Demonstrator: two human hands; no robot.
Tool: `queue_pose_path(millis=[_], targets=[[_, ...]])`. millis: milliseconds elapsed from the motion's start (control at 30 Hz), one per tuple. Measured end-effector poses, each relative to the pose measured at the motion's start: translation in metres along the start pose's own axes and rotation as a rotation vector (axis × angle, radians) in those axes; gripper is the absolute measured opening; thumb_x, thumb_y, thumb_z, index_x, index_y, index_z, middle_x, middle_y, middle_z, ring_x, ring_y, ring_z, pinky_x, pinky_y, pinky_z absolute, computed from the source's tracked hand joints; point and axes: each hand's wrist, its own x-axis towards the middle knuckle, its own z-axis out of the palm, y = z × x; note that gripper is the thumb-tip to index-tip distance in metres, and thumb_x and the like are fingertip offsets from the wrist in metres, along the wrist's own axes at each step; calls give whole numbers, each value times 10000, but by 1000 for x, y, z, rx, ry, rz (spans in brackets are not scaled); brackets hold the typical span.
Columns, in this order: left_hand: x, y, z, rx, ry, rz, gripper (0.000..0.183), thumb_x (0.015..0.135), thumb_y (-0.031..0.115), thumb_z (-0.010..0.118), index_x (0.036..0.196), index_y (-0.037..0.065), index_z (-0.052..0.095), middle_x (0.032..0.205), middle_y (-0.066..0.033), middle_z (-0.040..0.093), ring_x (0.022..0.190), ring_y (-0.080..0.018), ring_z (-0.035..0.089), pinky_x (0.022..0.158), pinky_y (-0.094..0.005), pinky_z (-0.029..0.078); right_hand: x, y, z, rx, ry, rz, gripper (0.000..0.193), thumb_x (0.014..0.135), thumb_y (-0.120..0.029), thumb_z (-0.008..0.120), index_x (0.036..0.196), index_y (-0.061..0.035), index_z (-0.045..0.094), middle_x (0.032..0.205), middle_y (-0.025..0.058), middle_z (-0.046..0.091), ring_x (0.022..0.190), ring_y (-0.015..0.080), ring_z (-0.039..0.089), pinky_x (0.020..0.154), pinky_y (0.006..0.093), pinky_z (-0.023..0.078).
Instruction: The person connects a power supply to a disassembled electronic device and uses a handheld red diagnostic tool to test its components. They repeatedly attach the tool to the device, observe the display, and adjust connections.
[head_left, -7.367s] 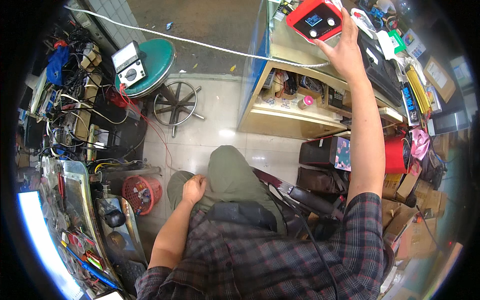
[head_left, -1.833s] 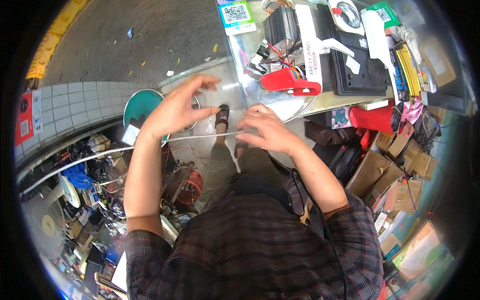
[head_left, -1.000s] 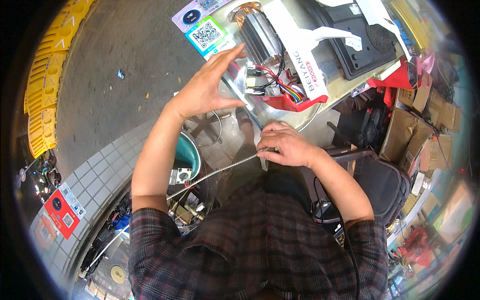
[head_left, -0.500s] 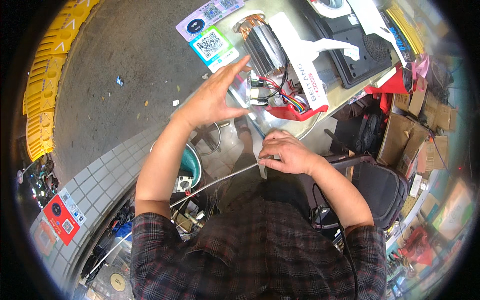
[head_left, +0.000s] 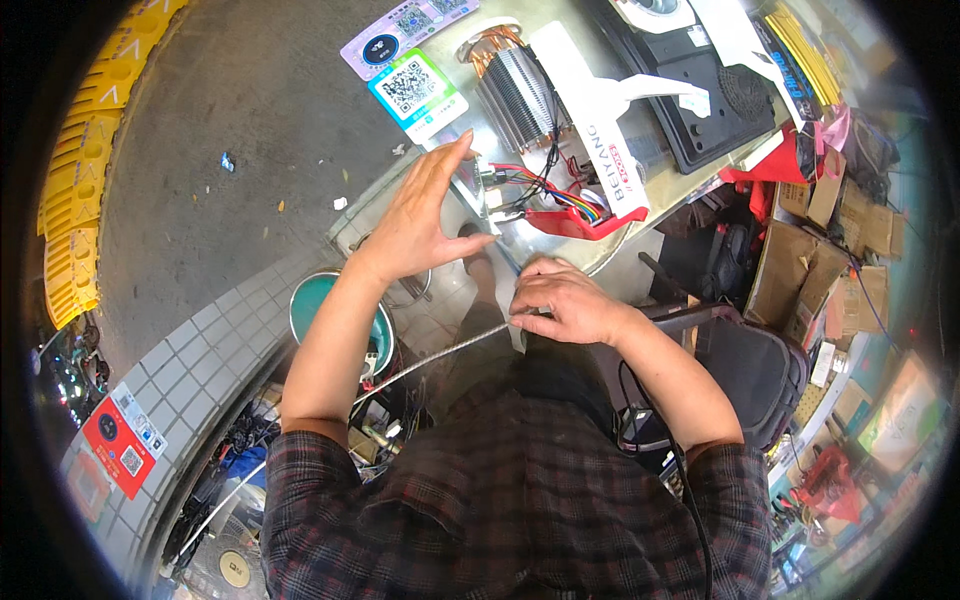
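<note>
Where the head cam looks down, L hand (head_left: pixel 418 222) hangs mid-scene by the left edge of the counter (head_left: pixel 662 192), nothing in it: fingers spread, thumb held wide, thumb tip just beside the glass edge. Can't make out if it touches. R hand (head_left: pixel 570 303) is nearer & a bit right, approx. at the counter's near corner, palm down, fingers curled. White rope (head_left: pixel 450 352) comes up from near left to the R fingertips; can't say from this angle if they pinch it or it just passes beneath. Rope runs on the near side of L hand, apart from it.

On the counter, beyond R hand & right of L hand: white panel (head_left: pixel 580 95) w/ lettering, red part (head_left: pixel 570 222) at its near end, multicolor wires (head_left: pixel 575 202) + black leads between them and L hand. Heatsink (head_left: pixel 515 98) w/ copper pipes is left of the panel, farther back. Black board (head_left: pixel 690 125) to the right, white pieces partly over it. Square-code sign (head_left: pixel 415 88) at the far-left edge, purple sign (head_left: pixel 395 42) beyond it.

Left side: green stool (head_left: pixel 313 305), partly behind L forearm; tiled ledge (head_left: pixel 205 355); red sign (head_left: pixel 122 442) near left; yellow strip (head_left: pixel 75 190) far left. Right side: cardboard boxes (head_left: pixel 785 275), black chair (head_left: pixel 750 370) by R forearm. Plaid shirt (head_left: pixel 500 500) fills the near edge.
</note>
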Motion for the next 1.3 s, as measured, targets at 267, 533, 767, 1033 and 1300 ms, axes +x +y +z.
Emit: queue_pose_path(millis=[267,533,767,1033,1300], targets=[[-5,2,6,42,20,-33,1316,686,258,994,1718,107,190,1550,-197,527,1443,-399,508,1209,-494,417,0,-1,-2,-15,13,-19,196,948,-299,784,999,-112,757,1026,33,729,1160,276,633,1039,437,473],[-4,-5,10,55,31,-1,1373,641,284,1020,1719,119,186,1579,-191,513,1450,-401,503,1213,-507,413,2,-1,-3,1,-2,6,179,934,-281,793,994,-116,759,1022,35,732,1146,275,641,1030,434,480],[-63,-3,18,-115,223,-113,1291,632,280,1023,1663,51,281,1577,-223,504,1462,-420,483,1211,-514,399,5,-2,-6,5,-13,19,183,937,-295,787,994,-122,761,1015,37,727,1151,269,643,1027,425,477],[-143,71,40,-696,-195,-114,984,747,330,963,1556,40,483,1452,-202,598,1337,-384,578,1142,-486,444,10,-2,-7,49,-44,62,212,947,-317,781,1003,-113,768,1017,46,735,1163,278,642,1015,436,477],[-196,51,148,-1095,-620,-504,479,1090,320,641,1472,35,590,1401,-188,620,1356,-331,574,1163,-420,432,14,-2,-7,25,-72,103,165,945,-273,781,986,-113,768,1009,26,733,1144,253,652,978,421,470]])
